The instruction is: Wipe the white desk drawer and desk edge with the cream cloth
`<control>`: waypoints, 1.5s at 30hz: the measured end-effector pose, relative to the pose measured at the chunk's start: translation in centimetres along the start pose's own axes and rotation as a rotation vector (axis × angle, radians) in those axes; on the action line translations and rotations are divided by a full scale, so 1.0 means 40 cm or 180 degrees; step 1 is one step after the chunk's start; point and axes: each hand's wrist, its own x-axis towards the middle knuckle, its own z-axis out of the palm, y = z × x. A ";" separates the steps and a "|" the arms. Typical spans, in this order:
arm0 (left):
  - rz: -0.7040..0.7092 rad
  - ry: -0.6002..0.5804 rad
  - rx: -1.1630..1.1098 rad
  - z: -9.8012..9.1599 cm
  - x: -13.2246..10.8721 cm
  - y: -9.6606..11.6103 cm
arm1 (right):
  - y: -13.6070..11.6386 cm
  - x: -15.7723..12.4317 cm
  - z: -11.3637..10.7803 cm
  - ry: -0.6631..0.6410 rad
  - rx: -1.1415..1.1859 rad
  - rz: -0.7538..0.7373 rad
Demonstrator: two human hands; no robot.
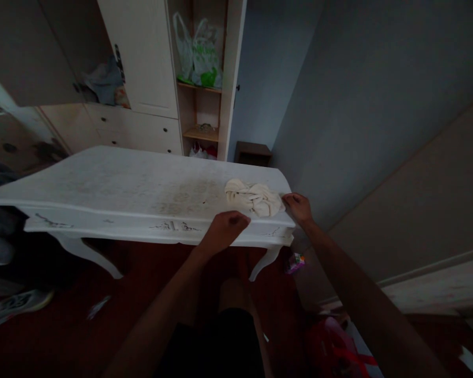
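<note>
A crumpled cream cloth [256,198] lies bunched on the right end of a white table [114,176]. My right hand [298,206] is at the table's right edge, its fingers pinched on the cloth's right end. Just in front of the cloth, my left hand [226,231] hangs over the table's front edge with its fingers curled together. Its fingertips come close to the cloth's near edge; whether they grip any fabric cannot be made out. Dark smudges mark the tabletop left of the cloth.
Behind the table stands a white wardrobe [147,63] with open shelves holding plastic bags [205,55]. A grey wall [350,105] runs along the right. On the floor are a small purple box [295,263], a red bag [331,346] and a shoe [18,305].
</note>
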 end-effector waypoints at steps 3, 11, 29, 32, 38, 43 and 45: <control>0.0666 0.0401 0.0479 -0.004 0.093 0.074 | 0.002 0.000 0.001 -0.0052 0.0108 0.0010; 0.0101 -0.0198 0.2452 0.108 0.281 0.074 | 0.014 0.011 0.006 0.0022 0.0676 0.0270; 0.1068 0.0394 0.2830 0.008 -0.109 -0.096 | 0.011 0.002 -0.003 0.0018 0.0358 0.0084; 0.1017 0.0849 0.2962 -0.096 -0.198 -0.194 | 0.006 -0.002 -0.002 0.0052 0.0376 0.0072; 0.0575 0.1649 0.2860 -0.225 -0.200 -0.306 | 0.002 -0.006 -0.004 0.0092 0.0263 0.0061; 0.0226 0.1675 0.2344 -0.115 -0.148 -0.320 | 0.005 -0.004 -0.003 0.0138 0.0212 0.0056; -0.0079 0.1810 0.2156 -0.042 -0.131 -0.311 | 0.007 -0.002 -0.001 0.0137 0.0237 0.0074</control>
